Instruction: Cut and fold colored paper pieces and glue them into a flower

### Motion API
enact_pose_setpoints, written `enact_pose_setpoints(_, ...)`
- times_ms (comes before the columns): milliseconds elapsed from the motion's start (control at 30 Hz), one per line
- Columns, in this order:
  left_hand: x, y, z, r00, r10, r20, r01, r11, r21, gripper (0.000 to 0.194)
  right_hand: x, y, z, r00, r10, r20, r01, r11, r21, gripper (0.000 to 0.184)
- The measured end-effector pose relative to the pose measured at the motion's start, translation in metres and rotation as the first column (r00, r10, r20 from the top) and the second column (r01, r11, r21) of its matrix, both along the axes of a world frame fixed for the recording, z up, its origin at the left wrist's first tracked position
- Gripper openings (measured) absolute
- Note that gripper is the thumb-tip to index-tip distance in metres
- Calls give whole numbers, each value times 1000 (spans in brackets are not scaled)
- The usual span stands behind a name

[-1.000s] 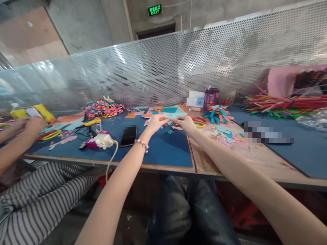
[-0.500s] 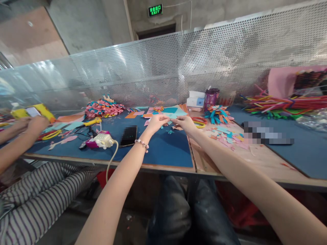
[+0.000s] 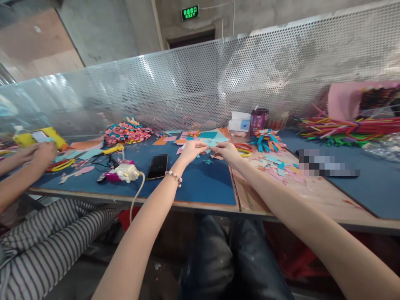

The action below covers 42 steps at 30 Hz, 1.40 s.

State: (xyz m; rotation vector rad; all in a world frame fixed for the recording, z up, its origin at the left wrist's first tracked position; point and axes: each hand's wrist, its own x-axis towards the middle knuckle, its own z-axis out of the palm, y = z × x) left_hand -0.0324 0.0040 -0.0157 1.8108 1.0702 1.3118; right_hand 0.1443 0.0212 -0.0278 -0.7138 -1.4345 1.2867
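Note:
My left hand (image 3: 193,151) and my right hand (image 3: 225,151) meet fingertip to fingertip over the blue mat (image 3: 206,183). Both are closed in a pinch; whatever sits between the fingers is too small to make out. Behind them lie coloured foam or paper sheets (image 3: 209,135), teal, pale blue and orange. Just below the fingertips, a small teal cut piece (image 3: 207,161) rests on the mat. Yellow and red pipe-cleaner-like rings (image 3: 244,152) lie beside my right hand. A black phone (image 3: 157,166) is left of my left wrist.
Left: a glue gun (image 3: 113,149), a power strip (image 3: 123,171) with a cord over the edge, and a co-worker's hands (image 3: 40,154). Right: loose scraps (image 3: 279,166), a fringed blue-orange bundle (image 3: 267,141), a tissue pack (image 3: 239,124) and a purple cup (image 3: 259,120). A perforated metal screen (image 3: 187,91) stands behind.
My hands stay in nearly the same place, with only slight finger movement. At the left, the co-worker's hands shift a little.

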Motion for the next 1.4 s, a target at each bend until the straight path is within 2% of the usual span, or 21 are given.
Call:
enact_pose_setpoints(267, 0, 2, 0, 1000, -8, 0, 8, 1000, 14, 31, 0, -3, 1, 998, 44, -51, -44, 999, -13, 36)
enact_pose_setpoints(467, 2, 0, 0, 1000, -8, -6, 8, 1000, 17, 32, 0, -2, 1, 995, -19, -96, 18, 1000, -9, 34)
enact_pose_setpoints(667, 4, -3, 1, 1000, 4, -25, -4, 1000, 5, 34, 0, 0, 1, 990, 11, -140, -16, 999, -36, 27)
enact_pose_setpoints(1000, -1, 4, -4, 998, -1, -57, 2, 1000, 22, 33, 2, -1, 3, 990, 21, -140, -31, 997, -70, 12)
enact_pose_setpoints(1400, 1, 1, -1, 1000, -9, -30, 10, 1000, 10, 31, -1, 3, 2, 989, -18, -147, 11, 999, -48, 9)
